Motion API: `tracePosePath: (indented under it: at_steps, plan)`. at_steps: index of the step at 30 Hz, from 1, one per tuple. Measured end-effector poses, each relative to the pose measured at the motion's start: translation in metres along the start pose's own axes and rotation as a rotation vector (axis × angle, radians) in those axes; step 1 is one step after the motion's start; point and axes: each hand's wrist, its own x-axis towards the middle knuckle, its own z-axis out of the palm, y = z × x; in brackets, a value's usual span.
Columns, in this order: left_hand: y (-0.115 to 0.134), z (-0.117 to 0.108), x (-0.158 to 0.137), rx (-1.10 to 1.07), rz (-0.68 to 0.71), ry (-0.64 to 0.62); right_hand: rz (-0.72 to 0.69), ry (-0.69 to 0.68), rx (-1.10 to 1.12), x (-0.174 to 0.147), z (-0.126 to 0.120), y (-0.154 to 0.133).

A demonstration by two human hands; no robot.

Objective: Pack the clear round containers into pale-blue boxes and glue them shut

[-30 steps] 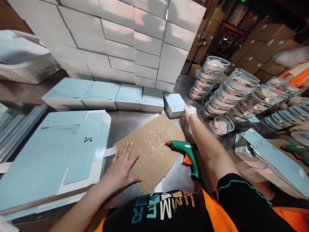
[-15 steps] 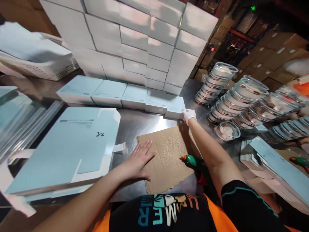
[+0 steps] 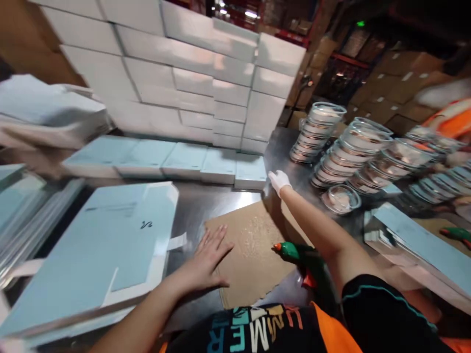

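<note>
My left hand (image 3: 211,262) lies flat with spread fingers on the left edge of a cardboard sheet (image 3: 239,274), which bears a patch of glossy clear glue strands. My right hand (image 3: 280,183), in a white glove, is stretched out just beside the last light-blue box (image 3: 250,170) of a row. A small gap shows between its fingertips and that box, and it holds nothing. Under my right forearm, a green glue gun (image 3: 290,250) with an orange tip rests over the sheet's right side.
White boxes (image 3: 198,78) form a tall wall behind the row. Flat light-blue box blanks (image 3: 95,235) lie at left, near a white basket (image 3: 51,135). On the right stand stacks of round clear containers (image 3: 333,166), more blanks (image 3: 423,250) and another green glue gun (image 3: 456,234).
My right hand has come off the end box and drawn slightly away from it. My left hand stays on the cardboard. The view has shifted, so the things at the back sit lower.
</note>
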Motion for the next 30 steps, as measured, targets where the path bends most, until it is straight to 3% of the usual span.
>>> tracePosePath:
  at_steps: [6, 9, 12, 17, 22, 30]
  plan:
    - [-0.021, 0.042, 0.002, 0.291, 0.074, 0.354, -0.047, 0.257, -0.142, 0.047, -0.103, 0.027]
    - [-0.021, 0.052, 0.004, 0.365, 0.095, 0.476, -0.146, 0.342, -0.209, 0.076, -0.149, 0.025]
    - [-0.021, 0.056, 0.003, 0.431, 0.121, 0.546, -0.264, 0.373, -0.287, 0.11, -0.178, 0.012]
    - [-0.023, 0.056, -0.001, 0.49, 0.165, 0.584, -0.365, 0.384, -0.451, 0.175, -0.197, -0.015]
    - [-0.012, 0.04, -0.004, 0.508, 0.173, 0.572, -0.4, 0.385, -0.492, 0.224, -0.206, -0.026]
    - [0.0, 0.029, -0.011, 0.502, 0.079, 0.48, -0.366, 0.378, -0.561, 0.244, -0.204, -0.024]
